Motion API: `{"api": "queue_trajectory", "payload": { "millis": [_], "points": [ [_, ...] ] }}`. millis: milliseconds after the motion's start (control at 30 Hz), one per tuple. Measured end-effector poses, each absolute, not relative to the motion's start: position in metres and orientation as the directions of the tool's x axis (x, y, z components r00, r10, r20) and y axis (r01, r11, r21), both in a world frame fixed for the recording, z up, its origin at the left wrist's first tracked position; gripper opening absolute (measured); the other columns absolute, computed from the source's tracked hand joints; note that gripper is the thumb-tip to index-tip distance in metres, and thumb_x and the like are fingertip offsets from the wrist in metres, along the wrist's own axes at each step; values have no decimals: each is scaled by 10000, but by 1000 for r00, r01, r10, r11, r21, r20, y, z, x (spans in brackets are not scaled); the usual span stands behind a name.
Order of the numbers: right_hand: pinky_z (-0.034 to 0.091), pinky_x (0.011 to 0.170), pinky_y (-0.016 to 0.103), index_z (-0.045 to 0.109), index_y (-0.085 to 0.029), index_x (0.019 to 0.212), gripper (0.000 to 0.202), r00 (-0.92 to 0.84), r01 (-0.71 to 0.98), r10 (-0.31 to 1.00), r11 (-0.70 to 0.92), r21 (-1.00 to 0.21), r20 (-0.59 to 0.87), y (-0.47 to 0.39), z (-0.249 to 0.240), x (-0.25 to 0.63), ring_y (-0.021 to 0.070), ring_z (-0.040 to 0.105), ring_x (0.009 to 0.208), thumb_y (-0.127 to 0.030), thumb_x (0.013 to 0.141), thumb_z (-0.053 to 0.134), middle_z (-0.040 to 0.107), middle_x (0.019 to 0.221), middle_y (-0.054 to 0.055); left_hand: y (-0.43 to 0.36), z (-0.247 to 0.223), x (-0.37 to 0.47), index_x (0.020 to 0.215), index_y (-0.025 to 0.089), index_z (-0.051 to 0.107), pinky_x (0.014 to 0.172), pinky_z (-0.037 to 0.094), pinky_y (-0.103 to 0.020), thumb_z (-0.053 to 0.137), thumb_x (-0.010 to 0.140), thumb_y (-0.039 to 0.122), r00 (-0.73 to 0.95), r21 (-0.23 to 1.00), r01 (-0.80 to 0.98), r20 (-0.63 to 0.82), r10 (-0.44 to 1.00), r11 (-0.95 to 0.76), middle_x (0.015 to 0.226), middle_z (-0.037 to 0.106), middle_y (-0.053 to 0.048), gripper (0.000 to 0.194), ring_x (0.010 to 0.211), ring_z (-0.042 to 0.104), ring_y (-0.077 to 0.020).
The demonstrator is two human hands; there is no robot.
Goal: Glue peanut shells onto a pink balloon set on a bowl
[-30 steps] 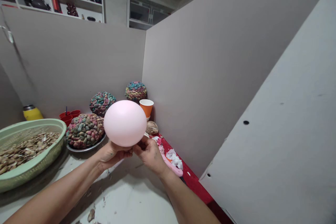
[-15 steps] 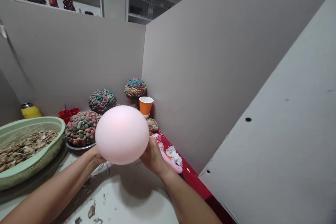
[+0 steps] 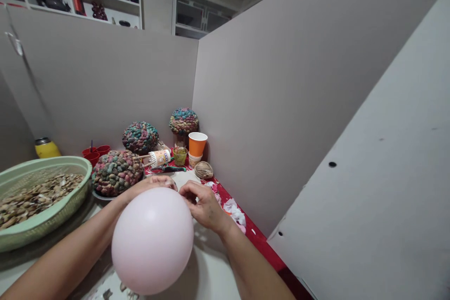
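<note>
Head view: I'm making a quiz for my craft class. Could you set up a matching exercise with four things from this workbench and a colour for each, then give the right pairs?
Things:
1. balloon
2. basket
3. paper cup
4. jar

Colours:
A. orange
B. yellow
C. pale pink
D. light green

Pairs: 1-C, 2-D, 3-A, 4-B. The left hand and right hand both hold the balloon at its far end.
</note>
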State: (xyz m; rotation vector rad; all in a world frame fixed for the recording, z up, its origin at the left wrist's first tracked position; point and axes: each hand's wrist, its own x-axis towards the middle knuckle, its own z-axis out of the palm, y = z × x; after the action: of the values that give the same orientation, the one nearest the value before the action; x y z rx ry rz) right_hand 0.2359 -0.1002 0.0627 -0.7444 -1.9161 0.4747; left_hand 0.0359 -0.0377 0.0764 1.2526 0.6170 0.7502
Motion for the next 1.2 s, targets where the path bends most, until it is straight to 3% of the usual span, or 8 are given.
{"api": "queue_trajectory", "payload": {
  "millis": [133, 300, 767, 1200],
  "points": [
    [379, 575, 232, 594, -188, 780, 112, -403, 310, 632, 775, -551, 662, -100, 60, 237, 123, 490, 615, -201, 887, 566, 569, 715, 3, -47, 81, 37, 717, 132, 685, 484, 367, -210, 878, 590, 315, 687, 977, -48, -117, 717, 206, 619, 629, -1, 296, 491, 528, -99],
    [371, 580, 242, 583, -186, 800, 92, -463, 334, 570, 821, -463, 679, -100, 57, 236, 133, 496, 629, -168, 887, 558, 573, 730, 13, -51, 82, 39, 715, 124, 670, 503, 373, -191, 865, 568, 278, 715, 968, 17, -188, 674, 251, 636, 647, -16, 288, 499, 535, -93],
    [382, 576, 248, 547, -190, 802, 113, -462, 406, 487, 859, -312, 741, -103, 59, 236, 138, 505, 622, -160, 907, 518, 571, 710, 12, -48, 77, 44, 681, 132, 579, 490, 311, -182, 747, 572, 183, 760, 969, 13, -170, 627, 247, 596, 554, 26, 206, 525, 439, -80],
    [387, 594, 247, 545, -190, 815, 100, -454, 406, 486, 859, -312, 747, -100, 58, 236, 139, 515, 633, -146, 899, 514, 568, 721, 14, -49, 78, 44, 738, 144, 586, 541, 345, -188, 728, 596, 184, 757, 973, -11, -142, 638, 230, 665, 621, 8, 205, 576, 487, -93]
  ]
}}
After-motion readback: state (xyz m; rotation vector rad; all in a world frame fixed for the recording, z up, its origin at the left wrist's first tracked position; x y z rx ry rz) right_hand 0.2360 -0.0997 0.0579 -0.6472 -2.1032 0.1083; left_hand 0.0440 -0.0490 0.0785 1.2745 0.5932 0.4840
